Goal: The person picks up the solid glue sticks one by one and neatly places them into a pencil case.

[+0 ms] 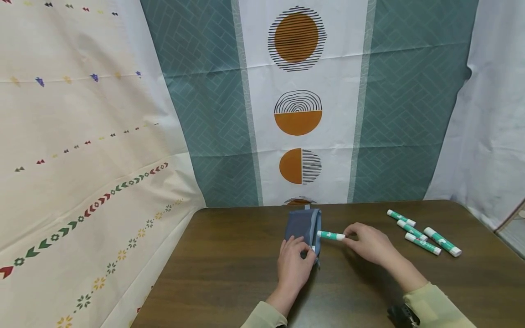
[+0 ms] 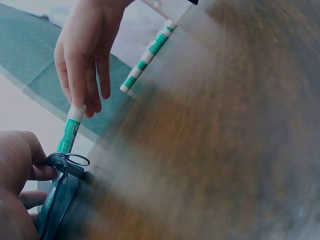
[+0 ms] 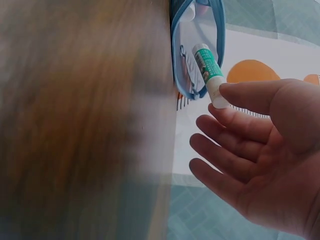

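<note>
A dark blue zippered pouch [image 1: 301, 223] lies on the table, its opening facing right. My left hand [image 1: 293, 264] grips the pouch's near edge, with thumb and fingers around the rim by the zipper end. Between thumb and index finger, my right hand [image 1: 369, 243] pinches a green-and-white glue stick [image 1: 331, 235] by its white end. The glue stick's other end points into the pouch mouth [image 3: 220, 30], which stands spread in the right wrist view. The remaining fingers of the right hand extend apart from the stick.
Several more glue sticks [image 1: 422, 243] lie loosely grouped at the right of the brown wooden table [image 1: 221, 264]; one [image 1: 443, 242] is thicker than the others. Patterned cloth [image 1: 303, 136] hangs behind the table's far edge, and a cream cloth [image 1: 102, 182] hangs at the left.
</note>
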Motion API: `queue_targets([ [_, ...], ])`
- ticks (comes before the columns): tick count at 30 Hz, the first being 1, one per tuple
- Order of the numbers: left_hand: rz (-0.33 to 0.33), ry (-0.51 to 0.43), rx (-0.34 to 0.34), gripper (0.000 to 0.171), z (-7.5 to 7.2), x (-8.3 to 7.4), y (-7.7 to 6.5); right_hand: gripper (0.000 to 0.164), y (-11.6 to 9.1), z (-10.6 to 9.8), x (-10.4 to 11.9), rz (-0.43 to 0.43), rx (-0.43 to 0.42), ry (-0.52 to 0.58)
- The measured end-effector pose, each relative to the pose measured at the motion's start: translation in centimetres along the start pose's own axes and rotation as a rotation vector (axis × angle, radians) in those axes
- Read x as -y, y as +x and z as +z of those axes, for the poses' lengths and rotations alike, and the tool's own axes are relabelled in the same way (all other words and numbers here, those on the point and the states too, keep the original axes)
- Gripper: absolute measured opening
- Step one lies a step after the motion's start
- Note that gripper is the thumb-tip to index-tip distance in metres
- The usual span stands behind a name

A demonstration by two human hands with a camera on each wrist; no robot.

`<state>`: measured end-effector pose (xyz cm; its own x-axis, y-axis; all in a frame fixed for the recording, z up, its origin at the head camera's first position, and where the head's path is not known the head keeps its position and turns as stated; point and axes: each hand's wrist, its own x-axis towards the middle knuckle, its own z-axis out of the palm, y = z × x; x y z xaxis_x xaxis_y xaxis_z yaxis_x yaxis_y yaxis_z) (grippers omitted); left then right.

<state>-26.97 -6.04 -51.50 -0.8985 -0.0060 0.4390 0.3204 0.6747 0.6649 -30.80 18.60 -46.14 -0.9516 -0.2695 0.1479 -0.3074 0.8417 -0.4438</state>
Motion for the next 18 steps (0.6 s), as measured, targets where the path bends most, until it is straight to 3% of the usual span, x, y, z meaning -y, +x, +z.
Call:
queue_targets([
  [11, 0.023, 0.006, -0.014, 0.015, 0.1, 0.0, 0.1, 0.017, 0.7, 0.7, 0.9, 0.025, 0.035, 0.016],
  [18, -0.004, 0.004, -0.002, 0.014, 0.0, -0.1, 0.0, 0.016, 0.8, 1.1, 1.5, 0.02, 0.048, 0.024],
])
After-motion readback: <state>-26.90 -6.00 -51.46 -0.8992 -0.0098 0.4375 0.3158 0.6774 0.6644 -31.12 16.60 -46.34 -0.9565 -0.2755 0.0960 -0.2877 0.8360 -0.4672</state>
